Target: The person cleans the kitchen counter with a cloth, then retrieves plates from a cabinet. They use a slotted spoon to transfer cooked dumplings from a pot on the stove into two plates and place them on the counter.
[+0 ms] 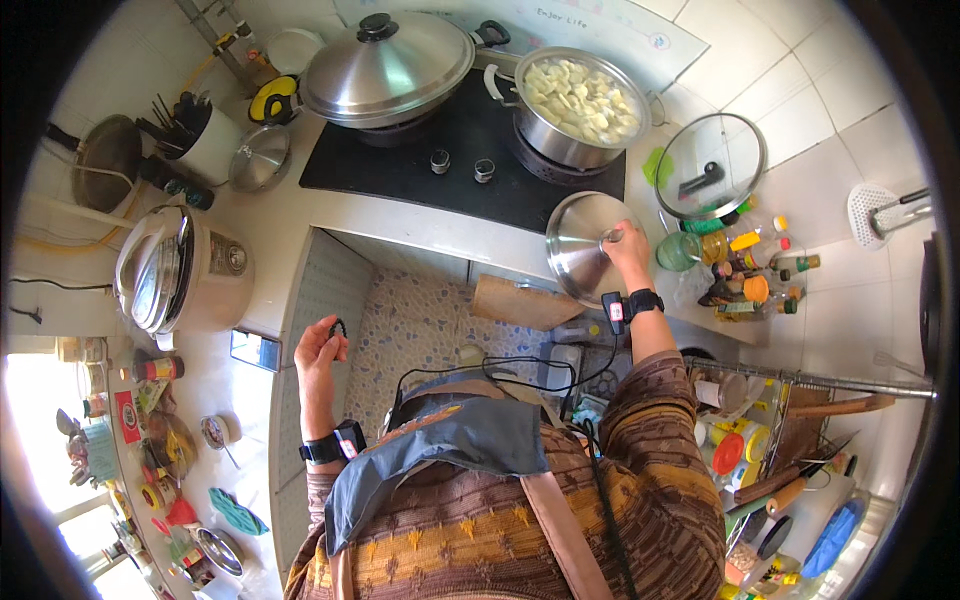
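Note:
My right hand (630, 251) grips the knob of a stainless steel pot lid (581, 259), which lies at the counter's front edge, right of centre. My left hand (321, 345) is raised beside the left counter, its fingers closed on a small dark ring-shaped band (339, 328). Behind the lid, an uncovered steel pot (566, 139) full of pale sliced food in liquid stands on the right burner of the black gas hob (390, 169). A large wok with a domed steel lid (390, 67) sits on the left burner.
A glass lid (711, 166) leans by the wall, near bottles (757, 289) and a green jar (679, 251). On the left are an electric pressure cooker (184, 274), a phone (255, 349) and a small steel lid (259, 157). A wire rack (817, 384) stands right. A cable hangs across my front.

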`<state>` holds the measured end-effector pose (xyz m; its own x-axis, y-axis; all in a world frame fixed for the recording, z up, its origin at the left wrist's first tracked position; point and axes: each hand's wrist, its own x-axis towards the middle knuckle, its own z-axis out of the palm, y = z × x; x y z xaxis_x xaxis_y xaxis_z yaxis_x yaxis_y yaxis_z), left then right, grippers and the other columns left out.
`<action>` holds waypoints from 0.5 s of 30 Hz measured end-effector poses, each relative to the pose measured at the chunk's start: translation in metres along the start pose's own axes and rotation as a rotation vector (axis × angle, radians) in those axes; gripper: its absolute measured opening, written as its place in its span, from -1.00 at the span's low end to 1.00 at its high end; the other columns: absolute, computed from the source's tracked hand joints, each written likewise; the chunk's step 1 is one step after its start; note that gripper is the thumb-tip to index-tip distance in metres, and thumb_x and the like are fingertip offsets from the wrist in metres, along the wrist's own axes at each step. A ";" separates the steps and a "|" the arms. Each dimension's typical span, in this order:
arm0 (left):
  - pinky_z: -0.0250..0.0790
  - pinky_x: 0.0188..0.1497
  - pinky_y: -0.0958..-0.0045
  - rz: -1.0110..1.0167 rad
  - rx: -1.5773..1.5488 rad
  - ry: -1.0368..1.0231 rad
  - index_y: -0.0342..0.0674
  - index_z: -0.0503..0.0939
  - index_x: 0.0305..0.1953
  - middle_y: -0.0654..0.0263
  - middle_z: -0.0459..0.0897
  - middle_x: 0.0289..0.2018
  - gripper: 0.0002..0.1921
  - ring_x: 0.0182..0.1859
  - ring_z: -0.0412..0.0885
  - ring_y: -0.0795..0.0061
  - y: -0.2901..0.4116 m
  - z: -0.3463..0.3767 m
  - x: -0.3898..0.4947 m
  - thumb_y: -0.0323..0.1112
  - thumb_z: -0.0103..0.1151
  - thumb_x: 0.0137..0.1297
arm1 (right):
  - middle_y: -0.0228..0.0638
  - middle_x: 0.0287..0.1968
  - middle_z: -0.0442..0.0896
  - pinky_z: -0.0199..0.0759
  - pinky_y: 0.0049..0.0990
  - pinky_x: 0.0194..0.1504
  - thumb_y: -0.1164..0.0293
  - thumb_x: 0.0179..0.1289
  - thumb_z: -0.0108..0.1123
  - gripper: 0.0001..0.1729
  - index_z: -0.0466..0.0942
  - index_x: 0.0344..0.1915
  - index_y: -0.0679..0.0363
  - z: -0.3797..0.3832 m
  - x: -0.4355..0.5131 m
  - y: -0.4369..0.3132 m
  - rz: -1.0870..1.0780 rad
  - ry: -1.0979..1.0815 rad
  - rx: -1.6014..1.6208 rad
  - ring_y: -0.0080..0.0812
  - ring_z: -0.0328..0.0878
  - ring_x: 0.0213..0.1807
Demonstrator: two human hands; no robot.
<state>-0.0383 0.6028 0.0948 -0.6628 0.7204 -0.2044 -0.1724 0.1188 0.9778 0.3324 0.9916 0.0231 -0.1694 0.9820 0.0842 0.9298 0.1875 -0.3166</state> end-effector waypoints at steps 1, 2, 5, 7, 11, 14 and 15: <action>0.26 -0.39 0.62 -0.004 0.002 0.016 -0.33 0.47 -0.01 0.32 0.55 -0.44 -0.71 -0.47 0.40 0.65 0.001 -0.002 -0.002 -0.55 -0.03 0.22 | -0.03 -0.27 0.53 0.41 -0.17 -0.16 0.30 -0.17 0.30 -0.59 0.49 -0.22 0.07 0.003 0.001 0.002 0.004 0.002 -0.001 0.01 0.52 -0.21; 0.26 -0.40 0.62 -0.009 0.004 0.032 -0.33 0.48 -0.02 0.32 0.55 -0.45 -0.71 -0.48 0.40 0.65 0.001 -0.004 -0.004 -0.55 -0.04 0.22 | -0.03 -0.26 0.53 0.41 -0.17 -0.16 0.30 -0.17 0.30 -0.59 0.48 -0.21 0.07 0.005 0.003 0.004 0.009 0.006 -0.009 0.02 0.51 -0.21; 0.26 -0.41 0.61 -0.008 0.016 0.036 -0.32 0.48 -0.02 0.35 0.53 -0.47 -0.72 -0.48 0.40 0.65 0.003 -0.008 -0.009 -0.53 -0.04 0.22 | -0.02 -0.22 0.52 0.41 -0.17 -0.16 0.31 -0.17 0.29 -0.59 0.48 -0.21 0.08 0.011 0.007 0.007 0.038 -0.002 0.024 0.02 0.51 -0.20; 0.25 -0.42 0.62 -0.018 0.036 0.045 -0.31 0.49 -0.03 0.36 0.52 -0.48 -0.72 -0.49 0.40 0.65 0.005 -0.010 -0.012 -0.51 -0.03 0.22 | -0.03 -0.22 0.51 0.41 -0.17 -0.15 0.30 -0.15 0.29 -0.60 0.48 -0.21 0.08 0.011 0.009 0.009 0.013 0.008 0.018 0.02 0.51 -0.20; 0.25 -0.43 0.62 -0.037 0.086 0.056 -0.31 0.49 -0.04 0.38 0.50 -0.52 -0.73 -0.49 0.40 0.65 0.008 -0.019 -0.019 -0.46 -0.01 0.22 | -0.05 -0.14 0.48 0.41 -0.16 -0.13 0.25 -0.07 0.29 -0.54 0.47 -0.10 0.04 0.003 0.008 0.007 -0.007 -0.001 0.002 0.01 0.50 -0.14; 0.25 -0.45 0.62 -0.039 0.081 0.079 -0.32 0.49 -0.04 0.38 0.49 -0.54 -0.73 -0.49 0.40 0.65 0.006 -0.033 -0.026 -0.44 0.00 0.23 | -0.10 -0.05 0.44 0.40 -0.15 -0.11 0.23 0.01 0.27 -0.48 0.42 0.03 0.01 -0.007 -0.001 0.002 0.063 -0.041 -0.068 0.00 0.48 -0.06; 0.25 -0.45 0.62 -0.043 0.084 0.098 -0.32 0.50 -0.04 0.38 0.49 -0.54 -0.73 -0.49 0.40 0.65 0.004 -0.039 -0.029 -0.44 0.00 0.23 | -0.13 -0.02 0.43 0.40 -0.15 -0.11 0.24 0.03 0.25 -0.47 0.40 0.05 0.01 -0.010 -0.003 -0.001 0.068 -0.030 -0.078 -0.01 0.47 -0.04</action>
<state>-0.0484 0.5560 0.1033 -0.7248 0.6436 -0.2457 -0.1431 0.2082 0.9676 0.3352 0.9878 0.0327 -0.1135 0.9929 0.0365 0.9619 0.1190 -0.2461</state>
